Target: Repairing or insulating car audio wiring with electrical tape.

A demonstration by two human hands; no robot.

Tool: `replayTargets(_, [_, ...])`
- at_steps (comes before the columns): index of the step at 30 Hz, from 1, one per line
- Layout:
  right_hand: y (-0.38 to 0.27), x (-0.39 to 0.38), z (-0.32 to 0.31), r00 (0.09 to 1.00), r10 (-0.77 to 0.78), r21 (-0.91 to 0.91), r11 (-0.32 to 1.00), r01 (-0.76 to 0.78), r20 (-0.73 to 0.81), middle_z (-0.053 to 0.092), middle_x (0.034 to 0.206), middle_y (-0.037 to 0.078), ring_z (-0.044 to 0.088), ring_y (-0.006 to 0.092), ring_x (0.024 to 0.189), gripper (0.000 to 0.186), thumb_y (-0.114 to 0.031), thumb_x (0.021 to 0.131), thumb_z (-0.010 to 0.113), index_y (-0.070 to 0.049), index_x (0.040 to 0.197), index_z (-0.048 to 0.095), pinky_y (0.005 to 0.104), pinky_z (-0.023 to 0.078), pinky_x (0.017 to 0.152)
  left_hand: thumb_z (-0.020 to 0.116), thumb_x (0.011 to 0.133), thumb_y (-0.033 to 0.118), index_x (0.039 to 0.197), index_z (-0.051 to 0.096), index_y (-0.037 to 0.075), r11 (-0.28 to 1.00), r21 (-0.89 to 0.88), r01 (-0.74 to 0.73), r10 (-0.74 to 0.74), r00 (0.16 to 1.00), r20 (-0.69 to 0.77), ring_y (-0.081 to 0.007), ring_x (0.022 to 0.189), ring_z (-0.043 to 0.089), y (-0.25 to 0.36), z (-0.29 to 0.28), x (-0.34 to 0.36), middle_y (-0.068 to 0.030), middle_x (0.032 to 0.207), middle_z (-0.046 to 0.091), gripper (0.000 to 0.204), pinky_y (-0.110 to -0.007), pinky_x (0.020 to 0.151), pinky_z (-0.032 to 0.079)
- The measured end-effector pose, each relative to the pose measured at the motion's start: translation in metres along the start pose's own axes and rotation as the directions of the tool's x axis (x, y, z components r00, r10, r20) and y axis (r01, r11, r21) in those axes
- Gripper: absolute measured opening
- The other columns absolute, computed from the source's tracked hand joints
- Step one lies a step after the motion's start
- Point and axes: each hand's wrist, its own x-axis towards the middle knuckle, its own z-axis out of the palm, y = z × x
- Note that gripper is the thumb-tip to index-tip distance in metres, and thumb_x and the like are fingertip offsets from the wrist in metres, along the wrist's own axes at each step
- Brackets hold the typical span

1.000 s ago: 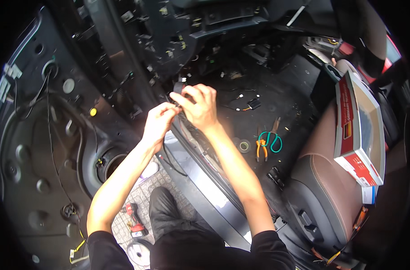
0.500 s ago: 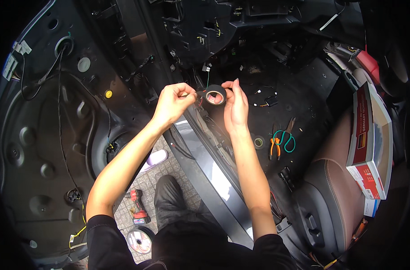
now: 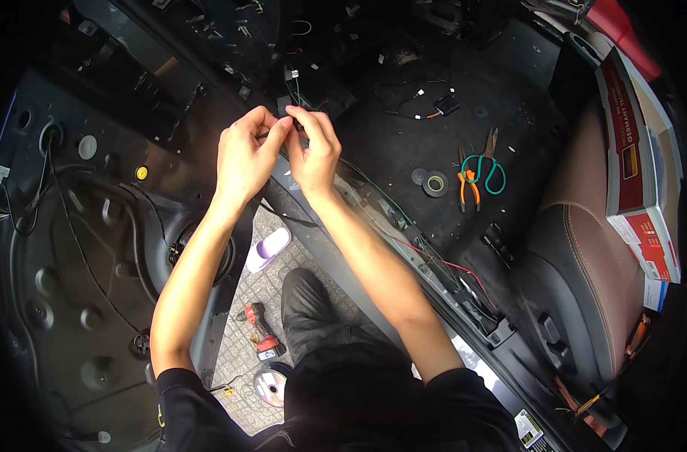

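Note:
My left hand [image 3: 247, 154] and my right hand [image 3: 313, 153] meet over the door sill, fingertips pinched close together. A thin green wire [image 3: 298, 92] runs down from a small white connector [image 3: 292, 74] into the fingertips of my right hand. Something dark shows between the fingers, mostly hidden; I cannot make out what my left fingers pinch. On the dark car floor to the right lies a black tape roll [image 3: 435, 183], beside orange-handled pliers [image 3: 468, 190] and green-handled scissors [image 3: 486, 167].
A wire harness with a black plug [image 3: 445, 104] lies on the car floor. A box [image 3: 636, 158] rests on the brown seat [image 3: 592, 248]. Below are a lilac slipper [image 3: 269, 250], a red power tool [image 3: 260, 331] and a spool [image 3: 271, 386]. The door panel [image 3: 64, 248] stands left.
The black tape roll between my hands is no longer visible there. My hands have come together, fingertips meeting. The whole view has shifted, moving the floor items up in the picture.

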Motion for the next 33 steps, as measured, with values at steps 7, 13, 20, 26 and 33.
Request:
replayTargets(7, [0.011, 0.027, -0.011, 0.982, -0.185, -0.263, 0.95, 0.169, -0.034, 0.057, 0.086, 0.003, 0.054, 0.0235, 0.085, 0.018, -0.007, 0.07, 0.078, -0.014, 0.084, 0.069, 0.0379, 0.041, 0.076, 0.055, 0.102, 0.028, 0.097, 0.066, 0.004, 0.87, -0.36, 0.337, -0.262, 0.934, 0.241, -0.0031, 0.054, 0.038, -0.02, 0.009, 0.0, 0.0057, 0.06, 0.046, 0.027, -0.021, 0.05, 0.028])
replayTargets(13, [0.022, 0.051, -0.034, 0.944, -0.228, -0.283, 0.913, 0.293, 0.24, 0.06, 0.09, -0.001, 0.053, 0.0229, 0.093, 0.02, -0.019, 0.065, 0.083, -0.015, 0.076, 0.067, 0.0388, 0.037, 0.082, 0.054, 0.102, 0.026, 0.103, 0.062, 0.005, 0.78, -0.481, 0.4, -0.255, 0.905, 0.339, -0.0034, 0.056, 0.041, -0.029, 0.01, 0.0, 0.0054, 0.066, 0.051, 0.022, -0.02, 0.051, 0.031])
replayTargets(20, [0.02, 0.051, -0.041, 0.922, -0.035, -0.087, 0.994, 0.074, 0.385, 0.069, 0.096, 0.006, 0.065, 0.0245, 0.095, 0.025, -0.014, 0.074, 0.083, -0.004, 0.091, 0.067, 0.0357, 0.048, 0.087, 0.059, 0.098, 0.017, 0.098, 0.064, 0.005, 0.678, -0.643, 0.357, -0.24, 0.934, 0.266, -0.0019, 0.067, 0.047, -0.036, 0.016, -0.004, 0.0057, 0.075, 0.056, 0.012, -0.019, 0.059, 0.035])
replayTargets(26, [0.031, 0.05, -0.048, 0.829, 0.158, -0.008, 0.983, -0.182, 0.537, 0.071, 0.093, 0.009, 0.068, 0.0195, 0.091, 0.025, -0.012, 0.084, 0.075, -0.001, 0.105, 0.068, 0.0315, 0.051, 0.083, 0.063, 0.096, 0.019, 0.101, 0.068, 0.006, 0.689, -0.665, 0.288, -0.253, 0.956, 0.151, -0.0012, 0.067, 0.045, -0.039, 0.019, -0.007, 0.0076, 0.078, 0.058, 0.015, -0.019, 0.059, 0.033])
replayTargets(33, [0.036, 0.045, -0.051, 0.61, 0.35, -0.066, 0.897, -0.438, 0.71, 0.07, 0.089, 0.008, 0.066, 0.0171, 0.079, 0.021, -0.017, 0.093, 0.067, 0.0, 0.104, 0.069, 0.0291, 0.051, 0.074, 0.066, 0.094, 0.013, 0.107, 0.069, 0.001, 0.737, -0.654, 0.169, -0.218, 0.976, 0.007, -0.0012, 0.07, 0.051, -0.029, 0.022, -0.009, 0.0022, 0.087, 0.068, 0.018, -0.018, 0.064, 0.038])
